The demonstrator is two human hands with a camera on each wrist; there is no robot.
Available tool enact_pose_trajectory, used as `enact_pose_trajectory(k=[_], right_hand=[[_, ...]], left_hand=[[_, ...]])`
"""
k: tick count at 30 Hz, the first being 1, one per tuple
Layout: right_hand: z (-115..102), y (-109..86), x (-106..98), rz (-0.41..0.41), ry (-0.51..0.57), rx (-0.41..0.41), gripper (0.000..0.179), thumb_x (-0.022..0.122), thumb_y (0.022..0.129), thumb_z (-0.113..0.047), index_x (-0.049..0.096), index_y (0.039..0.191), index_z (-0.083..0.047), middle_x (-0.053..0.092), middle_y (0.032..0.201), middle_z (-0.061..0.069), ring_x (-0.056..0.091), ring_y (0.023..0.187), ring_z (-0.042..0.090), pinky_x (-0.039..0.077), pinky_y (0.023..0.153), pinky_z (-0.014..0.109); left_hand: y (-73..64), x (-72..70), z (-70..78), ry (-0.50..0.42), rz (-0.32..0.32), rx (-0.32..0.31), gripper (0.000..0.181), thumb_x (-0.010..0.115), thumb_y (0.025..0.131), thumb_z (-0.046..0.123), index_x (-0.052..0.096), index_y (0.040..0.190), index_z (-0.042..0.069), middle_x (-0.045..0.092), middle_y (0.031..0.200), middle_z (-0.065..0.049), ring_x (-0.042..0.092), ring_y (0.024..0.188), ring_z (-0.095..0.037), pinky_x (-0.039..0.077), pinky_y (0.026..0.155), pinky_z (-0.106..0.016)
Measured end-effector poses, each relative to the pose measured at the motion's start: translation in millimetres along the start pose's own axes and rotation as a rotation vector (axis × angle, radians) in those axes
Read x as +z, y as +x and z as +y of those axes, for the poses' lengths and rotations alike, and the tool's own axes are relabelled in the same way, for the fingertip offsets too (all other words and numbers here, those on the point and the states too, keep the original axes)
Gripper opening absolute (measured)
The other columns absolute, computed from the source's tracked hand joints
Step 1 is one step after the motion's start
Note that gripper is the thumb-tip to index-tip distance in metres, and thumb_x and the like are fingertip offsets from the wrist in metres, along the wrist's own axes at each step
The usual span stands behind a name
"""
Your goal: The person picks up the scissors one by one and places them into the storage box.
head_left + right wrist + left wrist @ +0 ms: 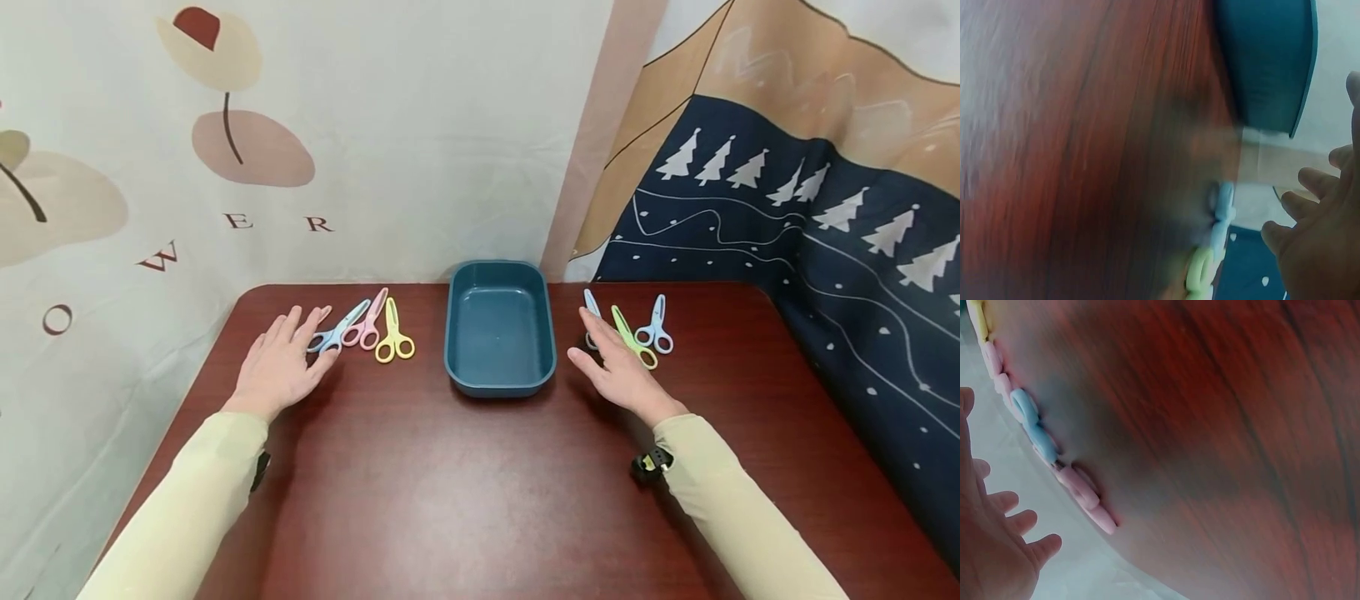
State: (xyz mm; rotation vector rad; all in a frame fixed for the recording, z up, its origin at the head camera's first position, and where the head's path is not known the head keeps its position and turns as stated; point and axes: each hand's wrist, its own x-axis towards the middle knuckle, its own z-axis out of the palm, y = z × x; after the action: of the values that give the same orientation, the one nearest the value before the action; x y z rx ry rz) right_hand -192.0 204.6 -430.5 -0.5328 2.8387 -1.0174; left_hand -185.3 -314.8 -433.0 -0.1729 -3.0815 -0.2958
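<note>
My left hand [276,367] hovers with straight, spread fingers over the scissors on the table's left. Below it lie pink scissors [1079,487], mostly hidden in the head view. To their right are blue scissors [355,314], a second pink pair [378,305] and yellow scissors [392,315]. On the other side, my right hand [624,377] is held above the table, its fingers extended. It partly covers light blue scissors [591,300] and green scissors [621,322]. Another blue pair [658,310] lies just beyond it. Neither hand grips anything.
A dark teal rectangular bin [500,389] stands between the two groups of scissors, at the back of the brown table [450,483]. Behind the table hang a pale printed cloth [420,167] and a navy cloth with white trees [720,217].
</note>
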Motion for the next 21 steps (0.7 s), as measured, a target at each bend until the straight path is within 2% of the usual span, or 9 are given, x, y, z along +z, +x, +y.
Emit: enact_pose_trajectory(k=[6, 12, 21], right_hand=[[-8, -1.7, 7, -0.011, 0.095, 0.007, 0.076, 0.052, 0.108, -0.042, 0.013, 0.168, -0.018, 0.015, 0.173, 0.009, 0.015, 0.158, 0.035, 0.02, 0.123, 0.061], [-14, -0.1, 13, -0.017, 0.167, 0.031, 0.076, 0.052, 0.107, -0.044, 0.013, 0.168, -0.018, 0.017, 0.173, 0.007, 0.014, 0.158, 0.034, 0.02, 0.123, 0.062], [-21, 1.4, 21, -0.015, 0.326, 0.049, 0.075, 0.054, 0.108, -0.033, 0.013, 0.167, -0.014, 0.026, 0.169, 0.015, 0.026, 0.155, 0.035, 0.03, 0.121, 0.057]], left_hand=[[-2.0, -3.4, -6.8, 0.007, -0.006, -0.003, 0.08, 0.048, 0.104, 0.051, 0.024, 0.162, 0.002, 0.022, 0.163, -0.034, 0.022, 0.148, -0.054, 0.022, 0.117, -0.068], [-7.4, -6.6, -17.4, 0.011, -0.006, -0.02, 0.08, 0.049, 0.103, 0.05, 0.025, 0.162, 0.0, 0.024, 0.162, -0.034, 0.023, 0.147, -0.055, 0.024, 0.116, -0.069], [-7.7, -8.7, -29.4, -0.004, -0.042, -0.058, 0.084, 0.05, 0.103, 0.051, 0.02, 0.163, 0.0, 0.021, 0.162, -0.036, 0.022, 0.146, -0.057, 0.026, 0.112, -0.075]])
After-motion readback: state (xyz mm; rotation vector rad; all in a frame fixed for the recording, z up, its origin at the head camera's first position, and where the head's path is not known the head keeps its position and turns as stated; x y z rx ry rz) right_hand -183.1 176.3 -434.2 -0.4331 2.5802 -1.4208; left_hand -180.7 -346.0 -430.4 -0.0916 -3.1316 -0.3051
